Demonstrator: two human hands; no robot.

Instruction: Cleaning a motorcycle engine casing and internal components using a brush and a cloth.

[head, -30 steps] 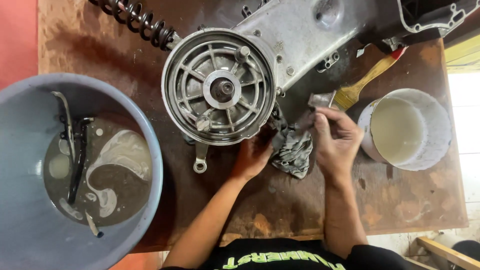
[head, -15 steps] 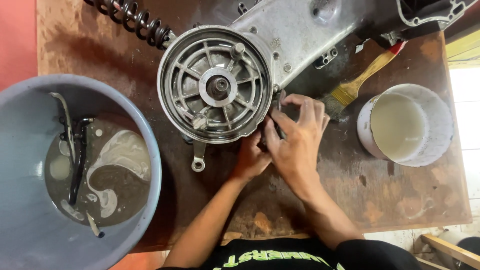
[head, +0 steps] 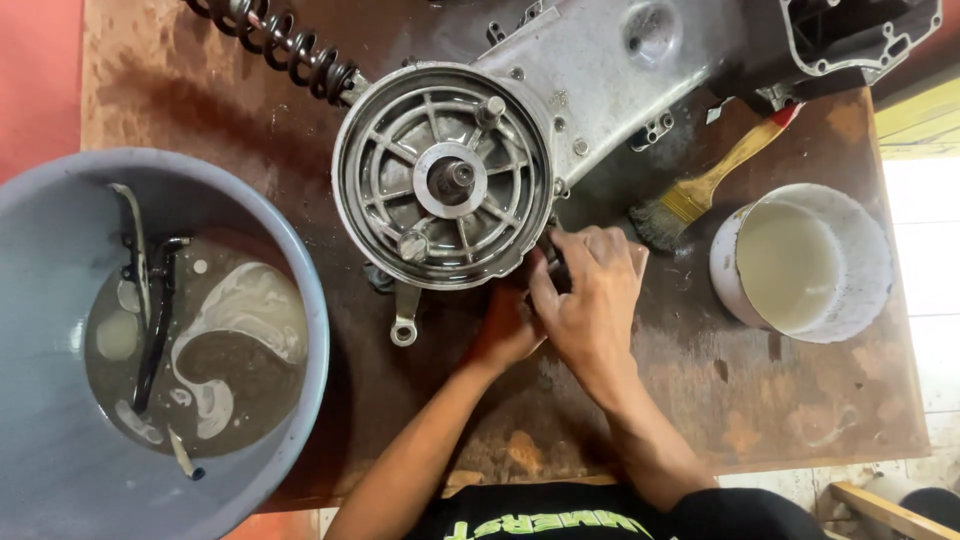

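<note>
The engine case (head: 560,110), in the upper middle of the frame on the counter (head: 800,400), looks heavy, stiff and oily, so both hands, right hand (head: 590,295) and left hand (head: 510,325), press curled at the drum rim (head: 445,180), grasp unclear.

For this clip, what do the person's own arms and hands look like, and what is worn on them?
Both forearms are bare, with no sleeves reaching them. The left hand and right hand wear no gloves, and no watch, ring or wristband shows. The fingers look smudged with dark grime. At the bottom edge, a black shirt with green printed lettering is visible.
</note>
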